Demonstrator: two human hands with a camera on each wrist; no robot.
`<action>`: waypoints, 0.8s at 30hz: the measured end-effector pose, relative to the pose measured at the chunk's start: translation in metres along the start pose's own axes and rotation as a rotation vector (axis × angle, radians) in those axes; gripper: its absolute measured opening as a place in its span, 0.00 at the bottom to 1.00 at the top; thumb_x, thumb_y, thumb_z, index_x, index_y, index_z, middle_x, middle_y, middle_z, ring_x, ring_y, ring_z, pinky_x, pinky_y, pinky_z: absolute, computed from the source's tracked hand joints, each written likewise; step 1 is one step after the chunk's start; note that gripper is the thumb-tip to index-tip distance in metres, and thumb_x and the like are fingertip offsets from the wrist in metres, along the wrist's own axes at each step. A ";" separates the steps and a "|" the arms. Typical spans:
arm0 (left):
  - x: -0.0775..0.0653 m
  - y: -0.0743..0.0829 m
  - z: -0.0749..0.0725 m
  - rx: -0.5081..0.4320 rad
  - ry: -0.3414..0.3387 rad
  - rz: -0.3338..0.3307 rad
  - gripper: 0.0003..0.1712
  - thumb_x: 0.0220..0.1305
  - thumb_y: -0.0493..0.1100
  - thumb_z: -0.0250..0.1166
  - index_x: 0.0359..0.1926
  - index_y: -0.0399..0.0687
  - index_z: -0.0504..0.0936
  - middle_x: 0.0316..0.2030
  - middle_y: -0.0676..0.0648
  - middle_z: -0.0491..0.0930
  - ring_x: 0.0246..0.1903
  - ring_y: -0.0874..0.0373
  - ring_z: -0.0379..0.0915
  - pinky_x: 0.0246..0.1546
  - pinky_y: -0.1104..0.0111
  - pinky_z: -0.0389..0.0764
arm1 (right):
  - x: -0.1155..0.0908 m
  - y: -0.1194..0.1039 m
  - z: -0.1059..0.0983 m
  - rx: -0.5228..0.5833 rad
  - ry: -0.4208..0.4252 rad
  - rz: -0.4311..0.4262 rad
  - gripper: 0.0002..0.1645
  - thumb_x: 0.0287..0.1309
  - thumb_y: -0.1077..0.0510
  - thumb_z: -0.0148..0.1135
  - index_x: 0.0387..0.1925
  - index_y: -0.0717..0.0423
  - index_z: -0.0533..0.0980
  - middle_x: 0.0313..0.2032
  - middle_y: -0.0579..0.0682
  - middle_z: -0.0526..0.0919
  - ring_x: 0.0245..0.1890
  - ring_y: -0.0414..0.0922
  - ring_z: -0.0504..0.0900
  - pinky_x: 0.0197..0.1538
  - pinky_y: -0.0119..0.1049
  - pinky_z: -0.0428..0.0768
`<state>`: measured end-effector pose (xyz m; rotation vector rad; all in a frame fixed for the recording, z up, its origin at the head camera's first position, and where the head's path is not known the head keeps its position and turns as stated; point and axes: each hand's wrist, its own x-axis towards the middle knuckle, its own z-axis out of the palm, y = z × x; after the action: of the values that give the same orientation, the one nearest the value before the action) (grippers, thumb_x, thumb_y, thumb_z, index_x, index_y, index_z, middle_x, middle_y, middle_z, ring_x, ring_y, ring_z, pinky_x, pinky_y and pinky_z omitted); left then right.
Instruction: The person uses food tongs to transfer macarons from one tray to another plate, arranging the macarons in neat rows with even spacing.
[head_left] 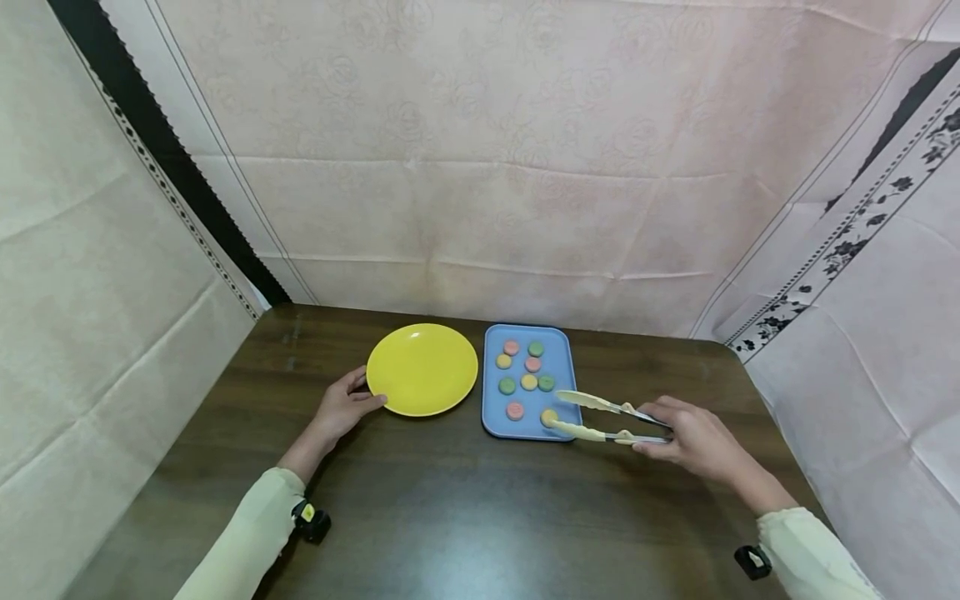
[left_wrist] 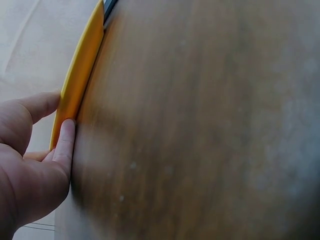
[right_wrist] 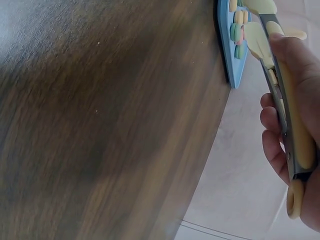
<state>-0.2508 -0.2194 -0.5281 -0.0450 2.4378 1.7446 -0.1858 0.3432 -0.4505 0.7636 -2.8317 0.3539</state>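
Observation:
My left hand [head_left: 347, 410] holds the left rim of a round yellow plate [head_left: 422, 369], thumb and fingers at its edge; in the left wrist view the plate [left_wrist: 80, 75] shows edge-on. In my right hand [head_left: 693, 437] is a pair of cream-tipped tongs [head_left: 622, 408] with metal arms, spread apart over the right side of a blue tray [head_left: 491, 425]. The tray bears several macarons in pink, green and yellow. The lower tip of the tongs is right at a yellow macaron [head_left: 548, 417] near the front right corner. Fingers and palm wrap the tong handles [right_wrist: 295, 120] in the right wrist view.
Plate and tray stand side by side near the back edge of a dark brown wooden table [head_left: 465, 517]. Pale cloth [head_left: 480, 208] hangs behind the table and at both sides. Each wrist carries a small black device [head_left: 311, 522].

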 end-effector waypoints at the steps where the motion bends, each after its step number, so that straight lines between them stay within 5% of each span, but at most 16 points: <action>1: 0.000 0.000 0.000 0.000 0.001 -0.001 0.48 0.69 0.46 0.70 0.80 0.39 0.53 0.74 0.33 0.62 0.62 0.41 0.74 0.57 0.59 0.81 | 0.001 -0.001 0.000 -0.004 -0.003 -0.007 0.29 0.51 0.41 0.79 0.50 0.52 0.84 0.35 0.37 0.78 0.27 0.32 0.70 0.29 0.32 0.71; 16: 0.001 -0.001 0.000 -0.001 -0.002 -0.008 0.49 0.69 0.47 0.70 0.80 0.39 0.53 0.74 0.32 0.61 0.62 0.41 0.74 0.57 0.59 0.81 | 0.010 -0.005 -0.005 -0.050 -0.085 -0.030 0.29 0.53 0.42 0.78 0.49 0.57 0.86 0.38 0.45 0.84 0.31 0.38 0.80 0.32 0.41 0.80; 24: 0.001 -0.002 0.000 -0.003 0.000 -0.011 0.48 0.69 0.46 0.70 0.80 0.39 0.53 0.74 0.33 0.61 0.62 0.41 0.74 0.58 0.60 0.81 | 0.017 -0.007 -0.009 -0.057 -0.125 -0.036 0.27 0.54 0.43 0.77 0.48 0.57 0.87 0.37 0.45 0.85 0.28 0.32 0.74 0.30 0.38 0.77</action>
<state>-0.2519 -0.2197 -0.5301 -0.0584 2.4303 1.7443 -0.1956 0.3315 -0.4369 0.8524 -2.9249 0.2257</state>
